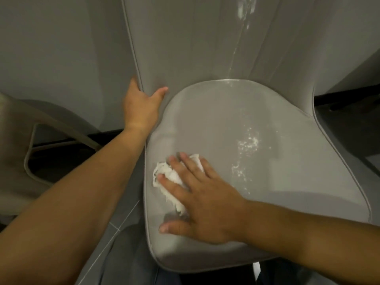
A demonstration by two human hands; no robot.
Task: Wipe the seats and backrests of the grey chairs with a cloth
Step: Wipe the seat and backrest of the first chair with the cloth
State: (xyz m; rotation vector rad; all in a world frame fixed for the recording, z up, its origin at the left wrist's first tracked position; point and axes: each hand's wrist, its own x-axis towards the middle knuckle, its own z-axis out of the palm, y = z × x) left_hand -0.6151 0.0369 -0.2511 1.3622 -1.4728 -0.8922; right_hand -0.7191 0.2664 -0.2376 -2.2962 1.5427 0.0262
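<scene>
Pressing a white cloth (174, 177) flat, right hand (205, 200) on grey seat (226, 124).

The grey seat (267, 124) carries a crumpled white cloth (170, 175) near its left edge (white foamy specks (246, 145) dot the middle).

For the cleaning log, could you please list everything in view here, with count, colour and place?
grey chair: one, grey, centre, seat and backrest facing the camera
white specks: scattered, white, right part of the seat, with a streak up the backrest
cloth: one, white, crumpled, left front of the seat
second chair: one, grey, partly seen at left
floor: grey tiles, below the seat
left hand: grips the backrest's left edge
right hand: fingers spread, presses the cloth onto the seat
</scene>
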